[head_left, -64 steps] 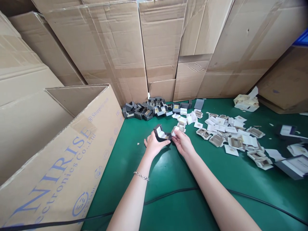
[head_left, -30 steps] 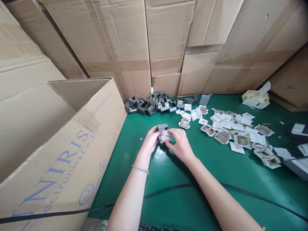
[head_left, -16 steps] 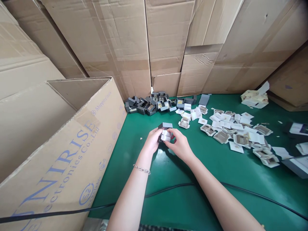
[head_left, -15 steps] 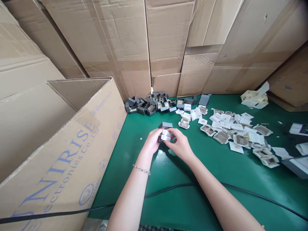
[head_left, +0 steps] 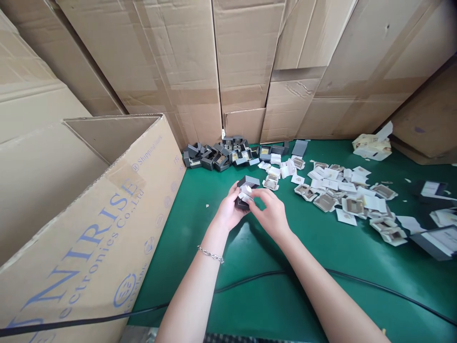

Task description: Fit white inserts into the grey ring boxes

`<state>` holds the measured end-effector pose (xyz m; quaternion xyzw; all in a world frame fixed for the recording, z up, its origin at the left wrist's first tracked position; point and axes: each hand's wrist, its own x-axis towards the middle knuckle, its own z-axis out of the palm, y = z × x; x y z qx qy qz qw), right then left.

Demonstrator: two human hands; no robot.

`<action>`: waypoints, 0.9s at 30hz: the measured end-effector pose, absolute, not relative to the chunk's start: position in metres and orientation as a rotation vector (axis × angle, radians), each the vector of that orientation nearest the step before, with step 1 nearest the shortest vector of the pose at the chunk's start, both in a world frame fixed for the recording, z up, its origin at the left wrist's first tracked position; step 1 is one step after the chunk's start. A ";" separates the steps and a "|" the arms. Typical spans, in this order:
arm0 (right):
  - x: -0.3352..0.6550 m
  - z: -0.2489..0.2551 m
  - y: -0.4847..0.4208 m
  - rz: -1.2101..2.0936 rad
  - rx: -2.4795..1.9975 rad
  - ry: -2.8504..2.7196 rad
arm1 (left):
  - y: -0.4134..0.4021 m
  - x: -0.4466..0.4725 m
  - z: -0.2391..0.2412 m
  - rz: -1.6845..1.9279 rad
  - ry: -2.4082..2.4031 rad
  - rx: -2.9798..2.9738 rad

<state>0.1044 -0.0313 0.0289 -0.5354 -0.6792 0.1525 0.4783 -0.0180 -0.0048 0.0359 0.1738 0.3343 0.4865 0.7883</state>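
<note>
Left hand [head_left: 228, 214]: closed around small dark grey hinged box [head_left: 247, 182], mid-table, lid up.
Right hand [head_left: 272, 214]: fingertips pinching white insert [head_left: 245, 190] at the box mouth, seemingly not fully seated.
Done: heap of grey boxes [head_left: 221, 156] holding inserts, far side.
Remaining: many loose inserts [head_left: 342, 195] scattered right on green table [head_left: 271, 295].

Left hand [head_left: 228, 213] and right hand [head_left: 273, 214] meet at mid-frame, palms facing, fingers curled in a pinching grasp.

The green table [head_left: 285, 300] holds dark boxes [head_left: 217, 157] heaped at the back, white pads [head_left: 342, 195] on the right, a black cord [head_left: 357, 277] in front.
</note>
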 end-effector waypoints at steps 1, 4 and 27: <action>0.104 0.029 -0.032 0.319 -1.291 -1.693 | -0.005 -0.017 0.035 1.041 0.710 0.365; 0.106 0.028 -0.031 0.287 -1.311 -1.729 | -0.006 -0.014 0.031 1.016 0.688 0.355; 0.114 0.040 -0.037 0.597 -1.350 -1.647 | -0.003 -0.009 0.024 1.126 0.698 0.328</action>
